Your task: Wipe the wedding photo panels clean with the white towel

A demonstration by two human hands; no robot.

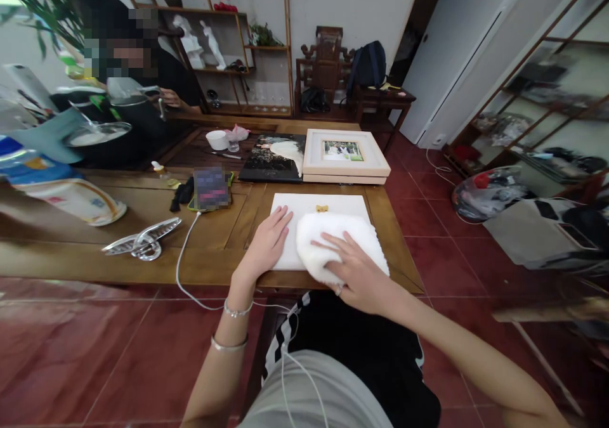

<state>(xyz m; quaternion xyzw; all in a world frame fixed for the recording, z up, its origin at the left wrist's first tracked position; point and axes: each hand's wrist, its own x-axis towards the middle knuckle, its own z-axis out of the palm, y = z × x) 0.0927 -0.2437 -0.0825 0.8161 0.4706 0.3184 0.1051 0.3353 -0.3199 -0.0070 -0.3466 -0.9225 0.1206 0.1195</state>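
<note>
White cloth (361,230): plush, fuzzy-edged, bunched, on a flat white rectangular panel (295,203). Right hand (354,274) over cloth, fingers spread; grip cannot be told. Left hand (271,238) flat on panel, fingers extended, holding nothing. Yellowish bow-shaped fitting (322,208); wooden table (214,257).

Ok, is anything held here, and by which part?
The right hand lies atop the white cloth; whether it grips or only presses can't be told. The left hand rests on the left side of the white board, holding nothing visible.
</note>
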